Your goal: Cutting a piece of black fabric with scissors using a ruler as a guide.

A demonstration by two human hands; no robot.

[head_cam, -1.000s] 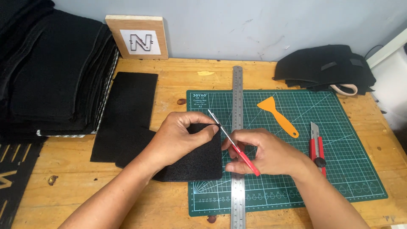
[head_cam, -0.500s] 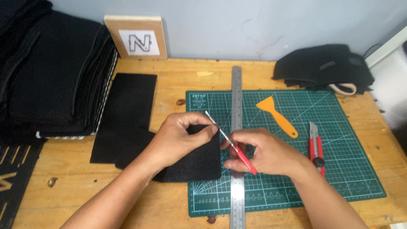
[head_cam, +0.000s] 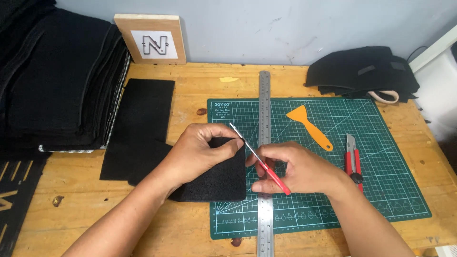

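Observation:
My left hand [head_cam: 197, 152] presses and pinches the upper right corner of a black felt square [head_cam: 214, 183] that lies on the left part of the green cutting mat [head_cam: 381, 143]. My right hand [head_cam: 297, 169] grips small red-handled scissors [head_cam: 259, 159], blades pointing up and left to the felt's top right corner beside my left fingertips. A long steel ruler [head_cam: 264, 102] runs top to bottom over the mat, passing under my right hand.
An orange plastic scraper [head_cam: 309, 126] and a red utility knife [head_cam: 352, 159] lie on the mat to the right. A larger black felt sheet [head_cam: 143, 119] lies left, beside a tall stack of black sheets [head_cam: 57, 81]. A wooden sign [head_cam: 152, 40] and black fabric bundle [head_cam: 364, 71] sit at the back.
Both hands stay at the felt's corner. The scissors have shifted only slightly along the edge.

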